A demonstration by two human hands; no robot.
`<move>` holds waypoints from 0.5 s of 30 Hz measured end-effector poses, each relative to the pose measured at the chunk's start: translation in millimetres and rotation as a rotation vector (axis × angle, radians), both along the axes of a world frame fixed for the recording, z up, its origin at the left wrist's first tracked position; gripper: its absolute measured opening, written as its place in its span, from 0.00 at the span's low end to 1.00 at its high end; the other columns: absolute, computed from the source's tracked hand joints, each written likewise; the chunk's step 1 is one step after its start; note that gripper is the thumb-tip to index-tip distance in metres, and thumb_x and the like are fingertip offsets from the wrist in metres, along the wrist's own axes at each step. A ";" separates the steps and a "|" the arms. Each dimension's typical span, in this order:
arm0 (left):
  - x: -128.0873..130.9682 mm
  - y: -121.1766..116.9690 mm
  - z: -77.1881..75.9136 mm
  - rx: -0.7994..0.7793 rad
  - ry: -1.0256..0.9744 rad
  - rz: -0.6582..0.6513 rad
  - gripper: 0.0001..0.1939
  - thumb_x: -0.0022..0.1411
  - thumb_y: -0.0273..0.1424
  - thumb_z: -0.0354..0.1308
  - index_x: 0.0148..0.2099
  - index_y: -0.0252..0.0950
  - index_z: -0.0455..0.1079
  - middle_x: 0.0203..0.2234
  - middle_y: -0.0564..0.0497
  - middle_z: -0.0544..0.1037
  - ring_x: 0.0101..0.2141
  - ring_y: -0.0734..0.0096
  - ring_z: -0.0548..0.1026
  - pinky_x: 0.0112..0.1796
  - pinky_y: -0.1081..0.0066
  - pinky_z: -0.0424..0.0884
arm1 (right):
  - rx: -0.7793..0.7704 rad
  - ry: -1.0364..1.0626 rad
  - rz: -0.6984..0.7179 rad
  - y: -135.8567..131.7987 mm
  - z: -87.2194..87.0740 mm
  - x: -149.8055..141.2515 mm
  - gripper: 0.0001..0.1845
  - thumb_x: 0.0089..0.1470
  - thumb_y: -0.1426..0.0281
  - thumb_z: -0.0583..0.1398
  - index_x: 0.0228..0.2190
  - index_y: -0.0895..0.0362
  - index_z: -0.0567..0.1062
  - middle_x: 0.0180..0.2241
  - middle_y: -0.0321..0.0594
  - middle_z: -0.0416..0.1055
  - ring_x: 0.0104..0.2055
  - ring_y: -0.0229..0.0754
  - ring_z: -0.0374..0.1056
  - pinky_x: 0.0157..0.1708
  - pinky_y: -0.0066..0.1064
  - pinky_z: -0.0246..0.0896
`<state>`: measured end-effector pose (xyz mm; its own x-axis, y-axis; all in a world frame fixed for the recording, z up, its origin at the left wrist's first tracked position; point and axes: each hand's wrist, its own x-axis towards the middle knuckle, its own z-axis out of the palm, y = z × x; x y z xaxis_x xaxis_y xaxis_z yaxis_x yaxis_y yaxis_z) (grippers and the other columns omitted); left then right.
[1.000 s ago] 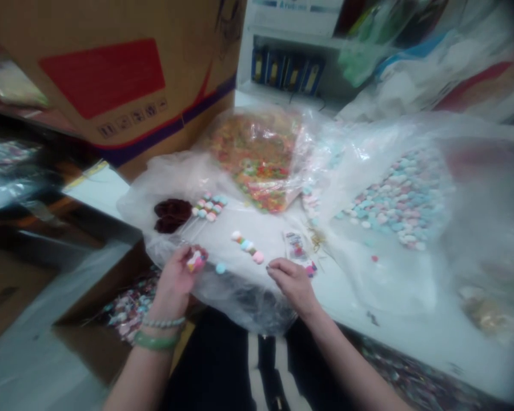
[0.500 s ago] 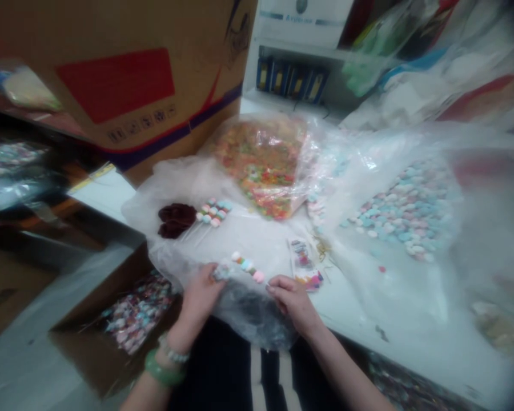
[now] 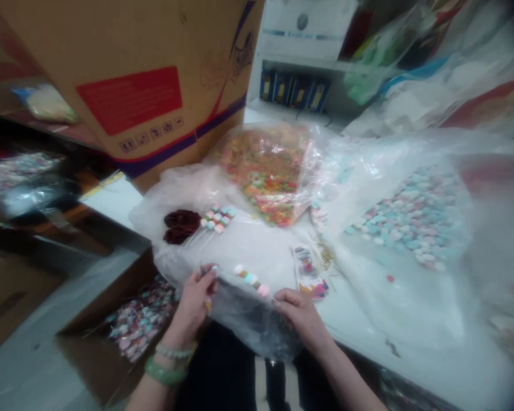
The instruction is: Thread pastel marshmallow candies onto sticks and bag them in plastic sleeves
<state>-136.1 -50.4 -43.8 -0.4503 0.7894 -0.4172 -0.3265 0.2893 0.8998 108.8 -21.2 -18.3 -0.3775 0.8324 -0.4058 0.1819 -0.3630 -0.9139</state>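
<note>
My right hand is closed in a pinch on the stick end of a candy skewer. White, pale blue and pink puffy pieces alternate on it with small coloured ones, and the pink piece sits nearest my fingers. My left hand is closed, thumb and fingertips pressed around a small pale blue candy piece. A yellow-orange bit shows by its lower fingers. Both hands are over a clear plastic sheet at the table's front edge. Finished-looking skewers lie side by side beyond my left hand.
Dark brown bunched ties or cloth lie beside the skewers. Behind stands a bag of orange-green gummies; at right, a bag of pastel candies. A printed packet and gold ties lie mid-table. An open carton is at lower left.
My left hand has turned, its fingers drawn together, and the pale cluster at its fingertips now shows as one small piece. My right hand keeps the skewer. The whole view has shifted slightly.
</note>
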 end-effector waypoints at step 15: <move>9.6 5.4 24.0 -0.034 -0.305 -0.046 0.22 0.46 0.37 0.71 0.42 0.32 0.75 0.27 0.47 0.78 0.24 0.67 0.76 0.26 0.71 0.74 | 0.142 -0.150 0.105 -12.3 11.9 -18.3 0.09 0.47 0.65 0.55 0.20 0.55 0.68 0.20 0.33 0.63 0.26 0.38 0.60 0.29 0.29 0.53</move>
